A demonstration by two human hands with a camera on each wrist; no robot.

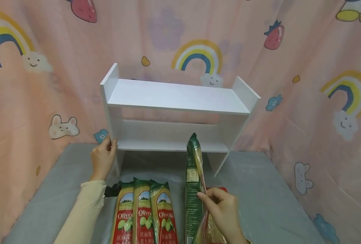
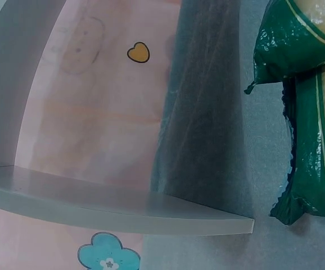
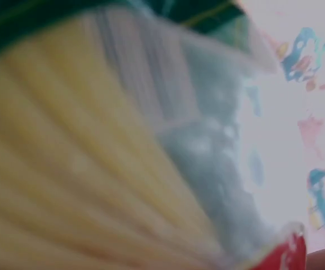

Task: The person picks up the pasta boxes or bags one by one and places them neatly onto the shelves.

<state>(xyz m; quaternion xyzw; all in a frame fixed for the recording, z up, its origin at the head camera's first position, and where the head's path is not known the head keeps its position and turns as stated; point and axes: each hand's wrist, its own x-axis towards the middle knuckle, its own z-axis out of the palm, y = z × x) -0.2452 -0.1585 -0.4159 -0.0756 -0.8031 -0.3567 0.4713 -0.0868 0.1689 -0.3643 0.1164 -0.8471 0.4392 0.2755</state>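
Observation:
My right hand [image 1: 224,211] pinches the edge of a spaghetti packet [image 1: 194,189], raised upright with its green printed side showing in the head view. Close up in the right wrist view, yellow strands [image 3: 78,152] show blurred through the clear wrapper. My left hand [image 1: 103,158] holds the left side panel of a white two-tier shelf [image 1: 174,96] near the lower board. Several more spaghetti packets, such as this one [image 1: 144,213], lie side by side in front of the shelf. Their green ends [image 2: 314,152] appear in the left wrist view.
A grey cloth [image 1: 269,196] covers the table. Behind the shelf hangs a pink curtain [image 1: 156,27] with rainbows and strawberries. Something red and gold [image 1: 215,230] lies partly hidden behind my right hand. A black strap or device [image 1: 111,190] is at my left wrist.

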